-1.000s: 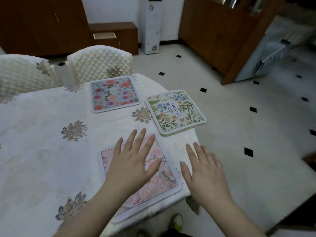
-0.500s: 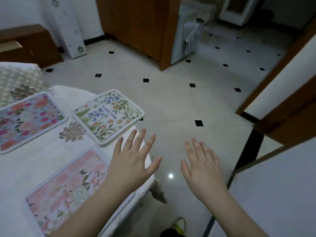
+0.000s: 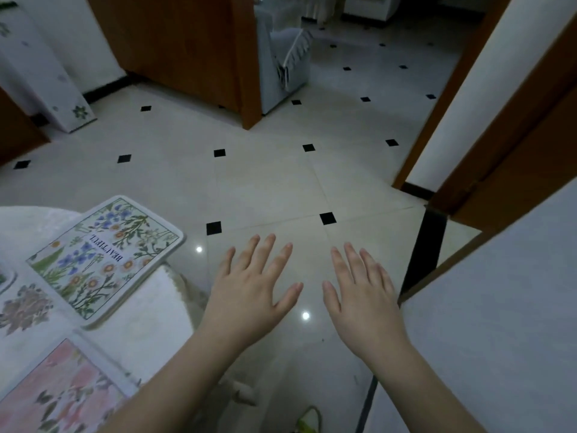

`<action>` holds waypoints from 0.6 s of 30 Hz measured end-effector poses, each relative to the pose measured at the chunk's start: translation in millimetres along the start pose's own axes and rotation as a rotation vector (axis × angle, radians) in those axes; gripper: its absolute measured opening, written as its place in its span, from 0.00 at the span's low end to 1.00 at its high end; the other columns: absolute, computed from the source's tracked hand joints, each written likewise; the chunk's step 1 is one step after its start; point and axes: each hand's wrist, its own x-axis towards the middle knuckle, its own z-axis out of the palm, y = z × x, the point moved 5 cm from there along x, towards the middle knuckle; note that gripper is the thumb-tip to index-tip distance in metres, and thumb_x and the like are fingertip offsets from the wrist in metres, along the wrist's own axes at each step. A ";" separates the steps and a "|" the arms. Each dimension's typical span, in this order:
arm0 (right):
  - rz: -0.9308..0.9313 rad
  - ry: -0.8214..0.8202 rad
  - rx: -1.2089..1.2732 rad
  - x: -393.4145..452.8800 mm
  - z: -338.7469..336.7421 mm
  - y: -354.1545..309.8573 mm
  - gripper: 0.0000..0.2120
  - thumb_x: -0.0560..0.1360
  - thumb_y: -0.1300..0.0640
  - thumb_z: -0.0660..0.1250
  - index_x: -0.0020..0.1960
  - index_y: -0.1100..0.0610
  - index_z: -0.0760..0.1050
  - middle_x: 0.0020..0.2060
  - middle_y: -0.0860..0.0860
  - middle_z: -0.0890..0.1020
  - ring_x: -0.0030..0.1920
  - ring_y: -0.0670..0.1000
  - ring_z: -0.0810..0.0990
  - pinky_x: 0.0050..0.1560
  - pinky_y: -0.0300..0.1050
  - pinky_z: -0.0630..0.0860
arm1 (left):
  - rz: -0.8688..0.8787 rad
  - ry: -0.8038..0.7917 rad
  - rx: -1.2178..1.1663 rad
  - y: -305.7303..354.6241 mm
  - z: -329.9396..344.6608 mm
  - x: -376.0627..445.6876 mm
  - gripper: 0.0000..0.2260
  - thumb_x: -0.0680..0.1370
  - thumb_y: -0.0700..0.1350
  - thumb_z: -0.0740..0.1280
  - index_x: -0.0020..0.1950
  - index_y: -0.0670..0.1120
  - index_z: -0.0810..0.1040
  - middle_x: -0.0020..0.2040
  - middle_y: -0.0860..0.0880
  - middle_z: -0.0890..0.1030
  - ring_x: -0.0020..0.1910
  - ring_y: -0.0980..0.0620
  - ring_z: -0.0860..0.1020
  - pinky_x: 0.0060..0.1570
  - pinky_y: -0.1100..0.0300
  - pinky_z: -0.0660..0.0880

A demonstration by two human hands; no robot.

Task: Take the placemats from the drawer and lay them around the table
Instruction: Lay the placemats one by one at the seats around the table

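While both my left hand and right hand are hovering spread and empty, the blue-flowered placemat is lying left of them, looking thin, light, stiff, best pinched by its overhanging corner

Dim, bluish indoor light; glare spots on glossy floor; wide-angle bending at edges.

Left hand and right hand spread empty over tiled floor, two placemats on table
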 end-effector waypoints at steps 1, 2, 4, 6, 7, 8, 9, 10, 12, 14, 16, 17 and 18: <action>0.003 -0.002 0.008 3.3 -3.1 7.1 0.33 0.78 0.40 0.40 0.79 0.52 0.57 0.78 0.52 0.61 0.77 0.56 0.59 0.75 0.55 0.55 | 0.007 -0.002 -0.003 5.4 1.2 7.5 0.34 0.77 0.69 0.40 0.81 0.58 0.53 0.81 0.50 0.54 0.80 0.47 0.53 0.76 0.44 0.49; 0.003 -0.006 0.019 6.6 -6.0 13.6 0.34 0.77 0.39 0.38 0.80 0.51 0.54 0.79 0.51 0.58 0.78 0.55 0.57 0.75 0.54 0.52 | 0.012 0.005 -0.004 10.6 1.3 13.9 0.34 0.77 0.69 0.39 0.81 0.58 0.51 0.82 0.50 0.52 0.80 0.48 0.51 0.76 0.45 0.46; 0.008 -0.017 0.047 12.0 -11.5 24.9 0.36 0.75 0.39 0.33 0.80 0.49 0.49 0.80 0.50 0.53 0.79 0.54 0.51 0.76 0.53 0.47 | 0.014 0.016 0.002 21.5 -2.0 24.1 0.33 0.78 0.69 0.41 0.81 0.57 0.54 0.81 0.49 0.57 0.80 0.47 0.55 0.75 0.45 0.50; 0.027 -0.011 0.063 18.0 -16.4 33.8 0.37 0.74 0.38 0.31 0.80 0.49 0.46 0.80 0.49 0.50 0.79 0.53 0.49 0.76 0.52 0.45 | 0.009 0.007 -0.001 30.2 -0.5 34.0 0.32 0.80 0.68 0.43 0.80 0.56 0.59 0.80 0.49 0.61 0.79 0.47 0.59 0.75 0.44 0.54; 0.040 0.001 0.066 21.5 -18.7 37.5 0.37 0.74 0.38 0.31 0.80 0.49 0.46 0.80 0.49 0.50 0.79 0.53 0.48 0.76 0.51 0.44 | 0.011 0.011 0.001 33.1 0.8 40.1 0.31 0.80 0.68 0.43 0.80 0.56 0.60 0.79 0.49 0.62 0.78 0.46 0.60 0.74 0.44 0.56; 0.052 0.014 0.070 25.6 -21.5 40.4 0.37 0.74 0.38 0.31 0.80 0.49 0.46 0.80 0.49 0.50 0.79 0.53 0.48 0.76 0.51 0.44 | 0.012 0.012 0.000 35.3 2.0 46.5 0.31 0.80 0.67 0.44 0.79 0.56 0.61 0.79 0.49 0.63 0.78 0.46 0.61 0.74 0.43 0.57; 0.062 0.020 0.076 29.1 -23.3 42.7 0.37 0.74 0.38 0.30 0.80 0.48 0.45 0.80 0.49 0.50 0.79 0.53 0.48 0.76 0.51 0.43 | 0.013 0.012 0.000 37.0 2.3 52.7 0.31 0.80 0.67 0.45 0.79 0.56 0.62 0.78 0.48 0.64 0.78 0.46 0.62 0.74 0.43 0.58; 0.069 0.021 0.079 32.6 -25.4 44.6 0.37 0.73 0.38 0.30 0.80 0.48 0.45 0.80 0.49 0.49 0.79 0.53 0.47 0.75 0.50 0.42 | 0.018 0.008 0.004 38.3 3.0 58.9 0.31 0.80 0.67 0.45 0.79 0.56 0.61 0.78 0.48 0.64 0.78 0.46 0.62 0.74 0.43 0.57; 0.079 0.007 0.078 39.9 -26.0 48.7 0.37 0.73 0.38 0.30 0.80 0.48 0.44 0.80 0.49 0.49 0.79 0.53 0.47 0.75 0.50 0.41 | 0.047 -0.005 0.013 38.7 6.9 72.2 0.32 0.79 0.68 0.42 0.80 0.56 0.58 0.80 0.49 0.60 0.79 0.47 0.58 0.75 0.44 0.53; 0.097 0.017 0.053 49.0 -24.2 53.6 0.35 0.75 0.39 0.34 0.80 0.49 0.50 0.79 0.50 0.54 0.79 0.54 0.52 0.75 0.52 0.45 | 0.051 0.001 0.019 36.3 8.6 86.7 0.33 0.79 0.68 0.41 0.80 0.57 0.59 0.80 0.49 0.60 0.79 0.47 0.58 0.75 0.44 0.52; 0.122 0.033 0.012 61.1 -20.6 58.2 0.32 0.78 0.41 0.41 0.78 0.51 0.58 0.77 0.52 0.63 0.76 0.56 0.61 0.73 0.54 0.54 | 0.033 0.018 0.029 30.8 7.1 103.1 0.32 0.79 0.67 0.43 0.78 0.55 0.64 0.78 0.48 0.66 0.77 0.45 0.63 0.73 0.42 0.59; 0.131 0.037 -0.007 68.5 -18.3 59.9 0.31 0.79 0.42 0.44 0.78 0.52 0.61 0.76 0.53 0.66 0.75 0.57 0.64 0.72 0.55 0.57 | 0.023 0.025 0.023 26.7 7.1 111.9 0.32 0.79 0.67 0.45 0.77 0.54 0.66 0.77 0.47 0.67 0.76 0.45 0.65 0.72 0.41 0.61; 0.137 0.039 -0.021 77.1 -16.8 60.6 0.30 0.79 0.42 0.45 0.77 0.52 0.62 0.75 0.53 0.67 0.74 0.57 0.66 0.71 0.55 0.58 | 0.016 0.026 0.015 22.2 7.3 120.8 0.32 0.79 0.67 0.46 0.77 0.54 0.67 0.77 0.47 0.68 0.76 0.44 0.65 0.72 0.40 0.61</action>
